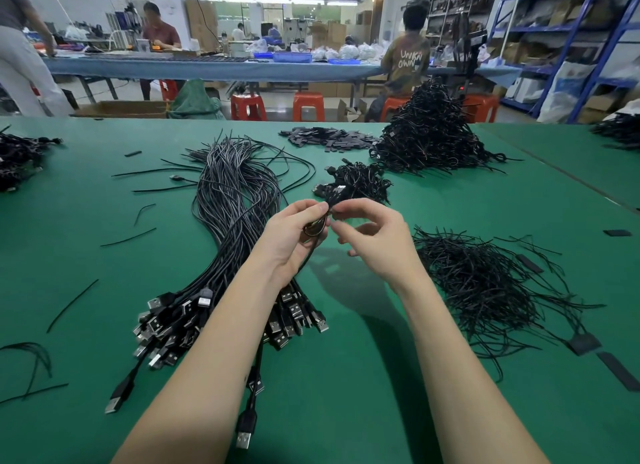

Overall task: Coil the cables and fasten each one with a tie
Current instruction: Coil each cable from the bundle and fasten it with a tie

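Both hands are up over the green surface [86, 221], meeting in the middle. The left hand [294, 236] has its fingers curled round a small coiled cable [317, 226], holding the loop against the palm. The right hand [372, 236] comes in from the other side, thumb and forefinger pinching at the top of that coil, right where a thin black tie [330, 211] sits; the remaining fingers are loosely bent below. The coil hangs in the air between the hands, just above the surface.

Beneath the left forearm lies the big bundle of uncoiled cables [235, 200], their USB plugs [166, 325] fanned out toward the near edge. To the right, a loose heap of ties [485, 283]. Just beyond the hands, a small pile of finished coils [356, 183], and behind it a much taller mound [429, 134].
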A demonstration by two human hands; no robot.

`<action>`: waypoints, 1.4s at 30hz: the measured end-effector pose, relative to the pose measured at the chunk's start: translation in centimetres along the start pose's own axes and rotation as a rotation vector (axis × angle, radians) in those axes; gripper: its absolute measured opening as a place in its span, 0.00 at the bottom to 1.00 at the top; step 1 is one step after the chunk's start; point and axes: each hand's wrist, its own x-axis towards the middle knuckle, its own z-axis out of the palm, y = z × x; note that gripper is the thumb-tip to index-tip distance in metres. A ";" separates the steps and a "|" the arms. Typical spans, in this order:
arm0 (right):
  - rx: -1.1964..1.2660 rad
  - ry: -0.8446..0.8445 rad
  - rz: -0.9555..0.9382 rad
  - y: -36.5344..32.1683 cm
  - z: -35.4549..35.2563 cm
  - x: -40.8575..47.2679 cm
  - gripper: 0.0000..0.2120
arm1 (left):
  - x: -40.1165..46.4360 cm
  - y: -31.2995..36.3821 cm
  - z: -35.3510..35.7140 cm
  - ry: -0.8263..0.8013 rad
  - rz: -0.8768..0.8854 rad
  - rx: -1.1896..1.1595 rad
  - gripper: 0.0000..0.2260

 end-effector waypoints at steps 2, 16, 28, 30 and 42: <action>-0.248 0.060 -0.173 0.6 -0.4 0.3 0.07 | 0.0 0.0 -0.1 0.004 -0.023 -0.019 0.06; 0.117 0.063 0.087 0.6 0.8 -0.5 0.09 | -0.1 -0.2 -0.1 0.011 -0.027 -0.014 0.06; -0.442 0.227 -0.429 2.1 -0.1 -0.6 0.04 | -0.2 -0.3 -0.1 0.007 -0.074 0.002 0.06; -0.325 0.229 -0.256 1.7 0.6 -0.6 0.01 | -0.1 -0.4 -0.1 0.006 -0.054 0.032 0.06; 1.211 -0.112 0.798 -0.4 1.7 -0.6 0.04 | -0.8 -0.2 0.3 -0.034 0.122 0.219 0.05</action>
